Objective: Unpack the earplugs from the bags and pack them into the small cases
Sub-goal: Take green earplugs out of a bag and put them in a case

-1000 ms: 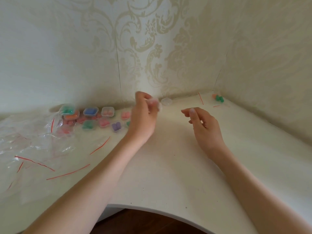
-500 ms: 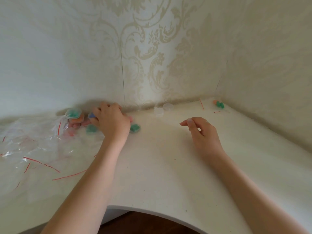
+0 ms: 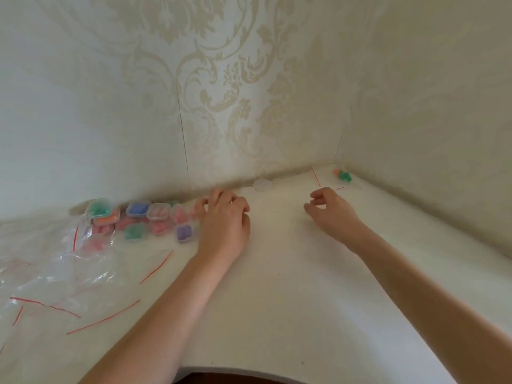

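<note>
- Clear plastic small cases (image 3: pixel 155 211), each filled with coloured foam earplugs in green, orange, blue, pink or purple, are seen clustered along the back edge of the pale counter (image 3: pixel 291 273) at the left; by this showing most of the packing is judged done.
- Empty transparent bags with red seal strips (image 3: pixel 50 273) are spread flat on the counter's left side, so most of the unpacking also appears finished.
- An unfilled clear round case (image 3: pixel 261 184) is seen against the wall between the hands, and a last bag holding green and orange earplugs (image 3: pixel 343 175) lies in the far right corner; these are judged to be what is left.
- The left hand (image 3: pixel 224 220) is laid palm down just beside the purple-filled case (image 3: pixel 183 233), its fingers curled; whether anything is held beneath them cannot be told.
- The right hand (image 3: pixel 332 210) is held over the counter with fingers loosely curled and nothing seen in them.
- The row of filled cases is drawn out left to right along the wall; the cases themselves are squarish and lie flat, lids up, so no clear long axis is shown.
</note>
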### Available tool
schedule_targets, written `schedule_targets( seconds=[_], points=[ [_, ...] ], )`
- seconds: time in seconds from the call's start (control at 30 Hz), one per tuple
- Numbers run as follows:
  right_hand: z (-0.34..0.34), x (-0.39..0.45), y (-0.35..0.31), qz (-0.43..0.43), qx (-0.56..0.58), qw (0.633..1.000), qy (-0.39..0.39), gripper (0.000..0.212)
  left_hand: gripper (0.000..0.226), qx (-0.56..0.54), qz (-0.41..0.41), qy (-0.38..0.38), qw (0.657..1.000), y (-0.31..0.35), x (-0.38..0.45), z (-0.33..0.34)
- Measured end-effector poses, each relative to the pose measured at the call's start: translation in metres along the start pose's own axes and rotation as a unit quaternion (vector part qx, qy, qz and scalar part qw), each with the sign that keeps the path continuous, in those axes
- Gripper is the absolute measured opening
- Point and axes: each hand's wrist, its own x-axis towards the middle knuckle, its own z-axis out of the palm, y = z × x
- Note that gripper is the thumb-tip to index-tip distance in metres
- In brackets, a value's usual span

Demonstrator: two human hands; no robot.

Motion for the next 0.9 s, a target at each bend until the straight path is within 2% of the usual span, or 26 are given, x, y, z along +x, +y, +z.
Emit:
schedule_targets(
  seconds=[0.2,0.27,0.33,0.5,0.57,0.7,0.83,0.9],
  points=[
    [-0.021,0.080,0.002,-0.033,-0.184,0.976,0.108,0.052,0.012,-0.006,-0.028,-0.025,0.999,0.001,0.000,-0.004],
    [-0.015,0.097,0.019,-0.002,-0.243,0.967,0.075,0.059,0.011,0.001,-0.028,-0.011,1.000,-0.001,0.001,-0.003],
    [-0.004,0.107,0.035,0.027,-0.295,0.955,0.031,0.056,0.011,0.004,-0.020,0.012,1.000,-0.004,0.002,-0.001],
    [0.011,0.106,0.039,-0.024,-0.264,0.958,0.113,0.027,0.014,0.003,-0.024,0.017,1.000,-0.005,0.004,0.000],
    [0.011,0.102,0.042,-0.041,-0.234,0.961,0.142,0.025,0.013,-0.009,-0.022,0.018,1.000,-0.005,0.004,-0.001],
    [0.005,0.081,0.037,-0.063,-0.091,0.971,0.213,0.024,0.010,-0.039,-0.022,0.026,0.999,-0.003,0.003,-0.003],
    [-0.003,0.044,0.019,-0.112,0.024,0.949,0.293,0.023,0.013,-0.117,-0.004,0.012,0.993,0.004,0.002,-0.006],
    [-0.009,0.027,0.009,-0.134,0.076,0.940,0.305,0.018,0.013,-0.177,-0.004,-0.021,0.984,0.013,-0.001,-0.008]
  ],
)
